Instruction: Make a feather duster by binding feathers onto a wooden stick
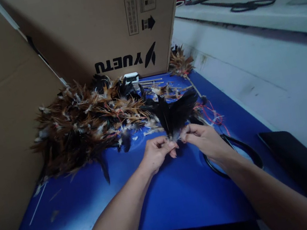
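The head camera looked forward and down, close over the blue mat [171, 199], cardboard box [90, 27] far behind.

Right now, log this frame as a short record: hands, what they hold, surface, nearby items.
left hand: pinching the base of the black feather bunch
right hand: pinching the same base from the other side
black feather bunch: fanned upward, away from the person, held just above the mat
surface: blue mat
feather pile: brown and black, left of the hands
thin sticks: at the back of the mat, by the cardboard box
red thread: loose, right of the bunch
black ring: partly hidden under the right wrist
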The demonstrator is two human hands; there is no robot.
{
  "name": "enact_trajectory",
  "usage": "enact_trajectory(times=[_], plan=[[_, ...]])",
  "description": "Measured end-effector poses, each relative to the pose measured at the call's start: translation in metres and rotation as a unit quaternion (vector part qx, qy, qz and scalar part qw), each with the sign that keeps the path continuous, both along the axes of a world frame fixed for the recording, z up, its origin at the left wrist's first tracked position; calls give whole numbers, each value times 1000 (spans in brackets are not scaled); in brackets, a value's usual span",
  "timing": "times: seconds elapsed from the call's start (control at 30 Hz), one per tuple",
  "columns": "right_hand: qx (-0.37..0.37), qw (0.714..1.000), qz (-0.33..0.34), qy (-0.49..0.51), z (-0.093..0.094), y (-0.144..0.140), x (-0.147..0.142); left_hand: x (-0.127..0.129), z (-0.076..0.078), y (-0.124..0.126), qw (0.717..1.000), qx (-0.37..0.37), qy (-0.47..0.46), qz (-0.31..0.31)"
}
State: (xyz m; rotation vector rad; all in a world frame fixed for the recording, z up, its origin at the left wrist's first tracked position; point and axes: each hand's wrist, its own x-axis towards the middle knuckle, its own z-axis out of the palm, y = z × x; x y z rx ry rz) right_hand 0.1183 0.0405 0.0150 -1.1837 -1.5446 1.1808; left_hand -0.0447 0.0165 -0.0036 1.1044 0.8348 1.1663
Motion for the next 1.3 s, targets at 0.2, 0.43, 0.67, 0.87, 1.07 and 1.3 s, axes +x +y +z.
enact_trajectory(times=[0.2, 0.43, 0.67, 0.87, 1.07, 1.3], plan=[[35, 996, -61, -47, 2, 5, 9, -1, -2, -1, 1000, -9, -17, 12], [12, 995, 61, -84, 9, 2, 10, -2, -5, 0, 999, -7, -34, 5], [-3, 995, 71, -67, 9, -2, 6, -1, -3, 0, 1000, 4, -11, 5], [49, 994, 42, -87, 10, -2, 4, -1, -1, -1, 1000, -5, -2, -2], [179, 967, -10, -178, 10, -4, 1, -1, -1, -2, 1000, -3, -13, 0], [360, 896, -38, -256, 11, -4, -3, 1, 2, -3, 1000, -1, -28, 9]])
